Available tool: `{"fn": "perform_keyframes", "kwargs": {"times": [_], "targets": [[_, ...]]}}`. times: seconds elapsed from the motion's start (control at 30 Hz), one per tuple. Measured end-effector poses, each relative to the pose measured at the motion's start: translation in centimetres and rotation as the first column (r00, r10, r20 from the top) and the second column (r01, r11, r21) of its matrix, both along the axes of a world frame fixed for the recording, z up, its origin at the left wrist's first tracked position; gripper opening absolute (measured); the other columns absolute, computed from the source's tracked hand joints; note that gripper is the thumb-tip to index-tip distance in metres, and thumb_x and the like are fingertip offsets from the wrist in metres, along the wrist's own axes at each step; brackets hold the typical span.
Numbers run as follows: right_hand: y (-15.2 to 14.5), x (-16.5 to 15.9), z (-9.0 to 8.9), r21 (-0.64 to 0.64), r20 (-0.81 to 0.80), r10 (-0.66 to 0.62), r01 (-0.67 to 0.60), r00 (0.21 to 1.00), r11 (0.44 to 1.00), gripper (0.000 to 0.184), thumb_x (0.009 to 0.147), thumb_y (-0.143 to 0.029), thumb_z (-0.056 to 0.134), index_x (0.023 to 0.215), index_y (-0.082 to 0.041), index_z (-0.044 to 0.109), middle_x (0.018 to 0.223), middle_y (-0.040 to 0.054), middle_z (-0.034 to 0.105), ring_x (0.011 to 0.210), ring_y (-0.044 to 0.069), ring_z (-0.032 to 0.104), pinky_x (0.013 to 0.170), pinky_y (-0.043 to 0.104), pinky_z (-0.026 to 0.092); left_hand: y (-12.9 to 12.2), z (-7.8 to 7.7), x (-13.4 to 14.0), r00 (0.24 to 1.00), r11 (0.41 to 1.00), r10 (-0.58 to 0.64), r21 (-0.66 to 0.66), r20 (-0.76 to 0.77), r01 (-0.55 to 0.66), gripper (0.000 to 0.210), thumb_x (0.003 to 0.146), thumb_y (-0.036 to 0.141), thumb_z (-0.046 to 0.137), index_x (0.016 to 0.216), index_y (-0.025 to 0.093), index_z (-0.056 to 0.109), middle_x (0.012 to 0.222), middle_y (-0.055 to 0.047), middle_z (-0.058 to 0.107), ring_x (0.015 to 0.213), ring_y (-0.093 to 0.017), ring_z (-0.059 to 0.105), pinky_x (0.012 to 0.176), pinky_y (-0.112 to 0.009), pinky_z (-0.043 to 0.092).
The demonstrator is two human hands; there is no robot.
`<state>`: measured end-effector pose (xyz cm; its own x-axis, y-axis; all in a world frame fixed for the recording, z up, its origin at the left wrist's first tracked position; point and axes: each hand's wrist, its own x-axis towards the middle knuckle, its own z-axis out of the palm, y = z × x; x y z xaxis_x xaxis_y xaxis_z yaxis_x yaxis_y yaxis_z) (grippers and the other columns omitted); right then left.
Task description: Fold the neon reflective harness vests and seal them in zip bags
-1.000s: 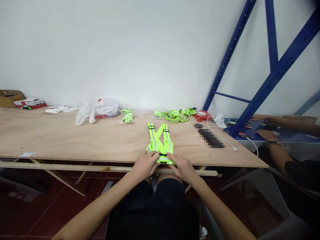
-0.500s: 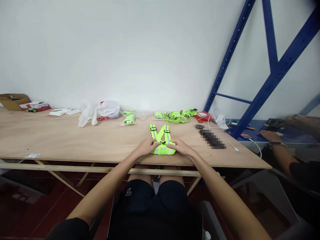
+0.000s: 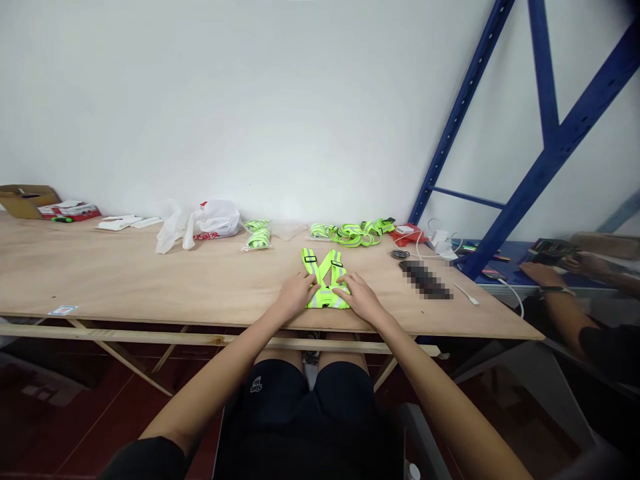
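A fluorescent yellow-green reflective vest (image 3: 327, 297) lies folded on the table in front of me. Its two straps with black buckles point away toward the wall and cross in a V. My left hand (image 3: 296, 295) rests at the vest's left side, fingers apart, with the tips touching the fabric. On the opposite side my right hand (image 3: 364, 298) is open too, its thumb and fingers spread over the right strap and edge. The undersides of both hands are hidden.
Along the wall lie bagged green vests (image 3: 259, 237), a loose strap bundle (image 3: 357, 233), and a white plastic bag (image 3: 220, 219). Cables and a blurred-out dark object (image 3: 425, 279) are to the right. Past the blue rack post (image 3: 457, 120), another person's arm (image 3: 560, 303) reaches over a blue surface.
My fingers have shifted from the vest's upper fold out toward its sides and are more spread. The folded part lies flatter, and the straps have moved slightly right.
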<state>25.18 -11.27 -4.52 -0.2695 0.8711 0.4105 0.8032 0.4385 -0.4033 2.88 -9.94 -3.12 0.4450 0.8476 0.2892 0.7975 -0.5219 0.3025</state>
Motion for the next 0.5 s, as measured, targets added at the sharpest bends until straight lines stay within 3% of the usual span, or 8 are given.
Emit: {"fn": "perform_keyframes", "kwargs": {"times": [0.17, 0.3, 0.4, 0.5], "targets": [[-2.7, 0.1, -0.1, -0.032, 0.105, 0.063, -0.06, 0.992, 0.998, 0.031, 0.103, -0.038, 0.042, 0.117, -0.019, 0.062, 0.112, 0.0118, 0.072, 0.102, 0.026, 0.067, 0.088, 0.038, 0.051, -2.7, 0.3, -0.4, 0.996, 0.998, -0.049, 0.041, -0.076, 0.052, 0.04, 0.102, 0.043, 0.04, 0.089, 0.017, 0.068, 0.092, -0.013, 0.071, 0.09, -0.026, 0.067, 0.084, -0.036, 0.048], [-5.6, 0.5, -0.6, 0.02, 0.169, 0.142, -0.148, 0.975, 0.989, 0.052, 0.093, -0.05, 0.06, 0.134, -0.019, 0.053, 0.131, 0.0163, 0.065, 0.118, 0.031, 0.063, 0.096, 0.046, 0.052, -6.0, -0.6, -1.6, 0.982, 0.977, -0.15, 0.135, -0.119, 0.165, 0.051, 0.094, 0.06, 0.052, 0.116, 0.016, 0.063, 0.116, -0.016, 0.07, 0.107, -0.032, 0.066, 0.091, -0.042, 0.051], [-7.2, 0.5, -1.8, 0.11, 0.238, 0.139, -0.169, 0.961, 0.979, 0.067, 0.089, -0.052, 0.066, 0.142, -0.016, 0.046, 0.139, 0.0207, 0.058, 0.128, 0.035, 0.056, 0.102, 0.051, 0.05, -7.7, -1.9, -2.3, 0.974, 0.954, -0.198, 0.206, -0.11, 0.217, 0.052, 0.094, 0.048, 0.059, 0.135, 0.016, 0.051, 0.135, -0.017, 0.062, 0.121, -0.032, 0.061, 0.098, -0.043, 0.051], [-7.9, 0.3, -3.2, 0.199, 0.281, 0.1, -0.16, 0.954, 0.967, 0.07, 0.089, -0.05, 0.065, 0.143, -0.012, 0.043, 0.14, 0.0233, 0.057, 0.13, 0.036, 0.054, 0.105, 0.054, 0.049, -8.2, -3.0, -2.6, 0.964, 0.926, -0.239, 0.271, -0.115, 0.262, 0.048, 0.098, 0.033, 0.053, 0.141, 0.015, 0.044, 0.138, -0.018, 0.059, 0.125, -0.031, 0.059, 0.102, -0.043, 0.05]]}}
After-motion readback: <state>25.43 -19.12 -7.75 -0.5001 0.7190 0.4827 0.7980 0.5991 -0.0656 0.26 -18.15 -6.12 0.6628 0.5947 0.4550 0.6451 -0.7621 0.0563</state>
